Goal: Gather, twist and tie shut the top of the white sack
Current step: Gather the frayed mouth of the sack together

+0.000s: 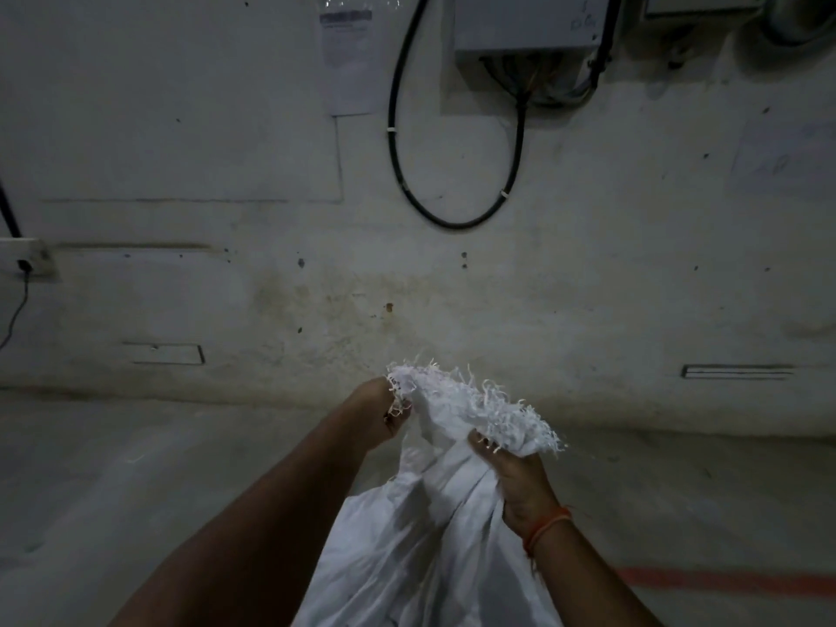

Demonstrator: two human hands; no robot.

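From the head camera, the white sack [420, 549] is standing low in the middle of the view, in front of a stained wall [452, 287], and everything else is placed here against that sack. Its body is running off the bottom edge of the picture, and its top is being pulled up into a bunched neck with a frayed, stringy edge [479, 402] fanning out above the two hands.

The left hand [382, 414] is reaching in from the lower left and is gripping the left end of the sack's frayed top, its fingers curled shut on the cloth. The right hand [520, 472] is clasping the right side of the gathered neck just under the fringe, its fingers wrapped around the fabric and partly hidden by it. An orange thread band [545, 527] is sitting on the right wrist, just beside the sack's right flank.

Between the hands the cloth is folding into deep creases that are running down into the sack's body.

Under the sack, a grey floor [135, 468] is spreading out, with a red line [724, 579] lying to the sack's right. High above the sack, a black cable [398, 174] is looping down from a grey box [529, 24] on the wall, and a paper notice [348, 61] is hanging up and to the left.
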